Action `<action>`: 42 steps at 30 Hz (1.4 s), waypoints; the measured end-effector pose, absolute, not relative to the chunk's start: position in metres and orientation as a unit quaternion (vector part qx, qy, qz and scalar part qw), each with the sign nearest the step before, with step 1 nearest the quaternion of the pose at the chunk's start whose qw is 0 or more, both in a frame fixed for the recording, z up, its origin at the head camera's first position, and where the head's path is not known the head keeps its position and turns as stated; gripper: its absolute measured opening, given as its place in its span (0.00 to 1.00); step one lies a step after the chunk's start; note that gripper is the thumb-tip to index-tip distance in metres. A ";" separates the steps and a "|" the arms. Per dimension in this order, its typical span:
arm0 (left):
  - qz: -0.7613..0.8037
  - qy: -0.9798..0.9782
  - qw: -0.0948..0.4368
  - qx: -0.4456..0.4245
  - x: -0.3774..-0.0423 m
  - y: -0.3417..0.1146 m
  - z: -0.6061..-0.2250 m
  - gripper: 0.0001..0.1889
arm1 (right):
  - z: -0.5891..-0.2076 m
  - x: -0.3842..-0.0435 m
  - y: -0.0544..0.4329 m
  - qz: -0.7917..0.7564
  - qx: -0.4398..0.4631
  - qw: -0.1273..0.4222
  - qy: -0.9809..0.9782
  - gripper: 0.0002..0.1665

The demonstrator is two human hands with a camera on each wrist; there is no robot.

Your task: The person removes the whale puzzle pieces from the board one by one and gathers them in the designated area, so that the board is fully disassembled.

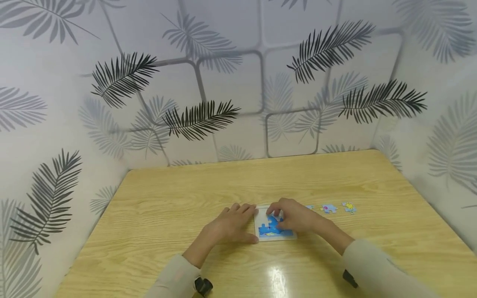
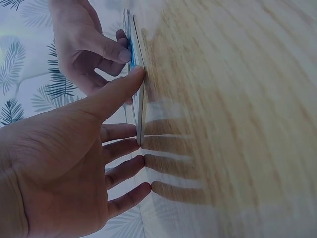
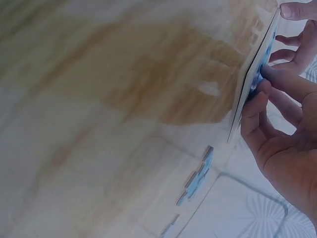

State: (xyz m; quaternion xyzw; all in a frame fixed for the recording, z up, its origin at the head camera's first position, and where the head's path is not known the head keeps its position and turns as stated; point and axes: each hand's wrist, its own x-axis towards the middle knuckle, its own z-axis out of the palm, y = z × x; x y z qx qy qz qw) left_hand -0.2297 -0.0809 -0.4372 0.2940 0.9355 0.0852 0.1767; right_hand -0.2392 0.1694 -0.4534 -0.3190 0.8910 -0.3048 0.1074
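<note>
A white puzzle board point(image 1: 262, 212) with blue pieces set in its lower part lies flat on the table. At its left side, my left hand point(image 1: 234, 224) rests with fingers spread and fairly straight. The thumb touches the board's edge point(image 2: 142, 106) in the left wrist view, and some fingertips reach that edge too. Over the board's right half, my right hand point(image 1: 298, 216) pinches a blue puzzle piece point(image 1: 275, 218) between thumb and fingers, low against the board. In the right wrist view, the right hand's fingers point(image 3: 255, 106) hide most of that piece.
To the right of the board lie loose puzzle pieces: a light blue one with pink point(image 1: 329, 208), one with a yellow sun point(image 1: 349, 207), and another partly behind the right hand. The wooden table point(image 1: 179, 194) meets a leaf-patterned wall point(image 1: 231, 136) at its back edge.
</note>
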 end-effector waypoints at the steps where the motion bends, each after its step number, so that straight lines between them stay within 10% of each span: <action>1: 0.085 0.936 0.178 0.293 -0.230 -0.081 -0.437 0.48 | -0.453 -0.239 0.169 -0.303 -0.321 0.106 0.891 0.19; 42: 0.086 0.936 0.172 0.295 -0.228 -0.082 -0.438 0.48 | -0.448 -0.231 0.226 -0.360 -0.289 0.025 0.887 0.15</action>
